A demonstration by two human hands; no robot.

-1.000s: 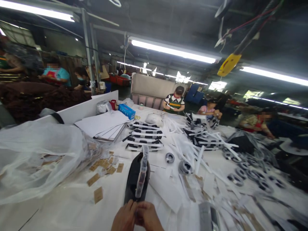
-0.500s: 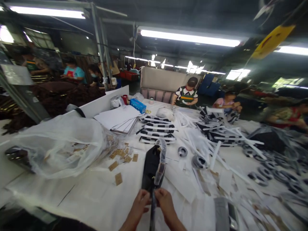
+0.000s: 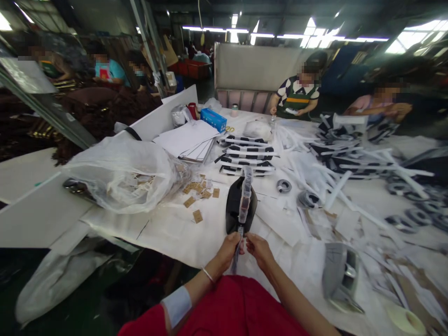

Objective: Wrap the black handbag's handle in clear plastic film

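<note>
A glossy black bag (image 3: pixel 232 212) stands on the white table in front of me. Clear plastic wraps the strap (image 3: pixel 246 196) that runs over it. A dark strip (image 3: pixel 235 261), partly in plastic, comes from the bag's near end towards my body. My left hand (image 3: pixel 229 248) is closed on this strip, thumb and fingers pinching it. Just right of it, at the bag's near end, my right hand (image 3: pixel 259 249) has its fingertips pressed together at the strip's edge. Whatever lies between those fingertips is too small to make out.
Brown cards (image 3: pixel 198 216) lie left of the bag, beside a large clear plastic bag (image 3: pixel 115 163). Behind are wrapped black straps (image 3: pixel 250 152) and a blue box (image 3: pixel 213 120). Coiled straps (image 3: pixel 283 186) and a grey bag (image 3: pixel 336 273) are to the right. A co-worker (image 3: pixel 297 98) is across the table.
My view has tilted down, bringing my red clothing and the table's near edge into sight. Both hands remain at the bag's near end.
</note>
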